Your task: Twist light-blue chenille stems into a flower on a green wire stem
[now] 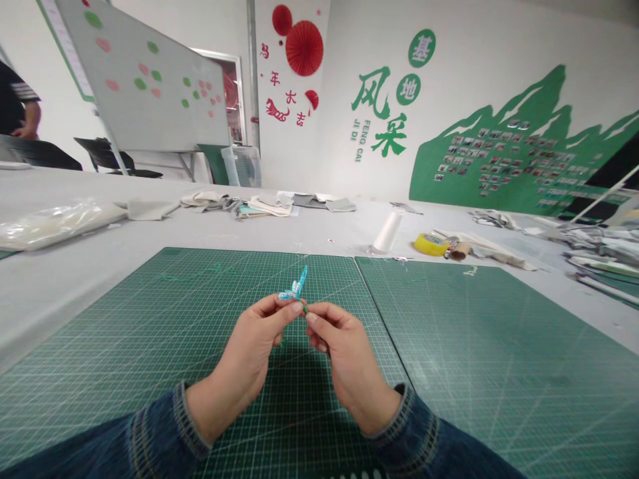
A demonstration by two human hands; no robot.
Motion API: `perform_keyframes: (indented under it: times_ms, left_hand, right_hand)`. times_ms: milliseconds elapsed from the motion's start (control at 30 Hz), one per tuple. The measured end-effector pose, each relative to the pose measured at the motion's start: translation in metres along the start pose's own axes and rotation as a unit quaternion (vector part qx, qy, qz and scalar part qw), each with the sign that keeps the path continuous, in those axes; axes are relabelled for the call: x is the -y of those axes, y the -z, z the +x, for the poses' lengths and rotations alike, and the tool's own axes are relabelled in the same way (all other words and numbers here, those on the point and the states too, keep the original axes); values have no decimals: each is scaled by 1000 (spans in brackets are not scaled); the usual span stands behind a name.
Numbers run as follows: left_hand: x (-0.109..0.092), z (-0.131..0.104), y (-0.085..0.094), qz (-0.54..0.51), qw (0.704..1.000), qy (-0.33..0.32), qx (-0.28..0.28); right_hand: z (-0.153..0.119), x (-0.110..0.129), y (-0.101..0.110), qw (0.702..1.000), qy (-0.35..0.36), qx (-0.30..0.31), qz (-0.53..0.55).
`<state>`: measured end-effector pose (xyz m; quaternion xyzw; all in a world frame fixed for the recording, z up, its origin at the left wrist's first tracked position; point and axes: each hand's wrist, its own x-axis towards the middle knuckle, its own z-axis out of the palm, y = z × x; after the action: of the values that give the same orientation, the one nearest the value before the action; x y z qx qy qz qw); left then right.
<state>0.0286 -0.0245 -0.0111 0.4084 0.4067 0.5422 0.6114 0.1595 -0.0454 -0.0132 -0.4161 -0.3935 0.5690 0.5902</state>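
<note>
A small blue and white beaded flower [294, 291] with a green stem [305, 309] is held up above a green cutting mat [190, 306]. My left hand [254, 339] pinches it just under the blue petals, thumb and forefinger closed. Close beside it, my right hand [347, 346] grips the green stem between thumb and forefinger. The two thumb tips nearly meet at the stem. Loose green thread [218, 268] lies on the mat behind my left hand.
Beyond the mats stand a white thread cone [388, 231], a yellow tape roll [431, 244] and a cardboard tube [460, 251]. Fabric scraps [269, 204] line the table's far side. A plastic-wrapped bundle [60, 223] lies left. A person [17, 103] is at the far left.
</note>
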Motion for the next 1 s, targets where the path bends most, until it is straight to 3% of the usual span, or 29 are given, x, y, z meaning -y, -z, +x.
perform_keyframes:
  times_ms: [133,300,400,567,1000]
  left_hand:
    - [-2,0,2,-2,1000,-6,4]
    - [-7,1,6,-17,1000,1,22]
    - [-9,2,8,-28,999,3,33]
    - [-10,2,8,-12,999,-11,45]
    - [-9,2,8,26,998,-49,30]
  right_hand:
    - [-2,1,0,1000,0,17,4]
    - [-1,4,3,985,-86,127,84]
    - [-1,4,4,976,-106,151,114]
    - [0,4,5,978,-90,150,112]
    - [1,3,5,995,-35,79,49]
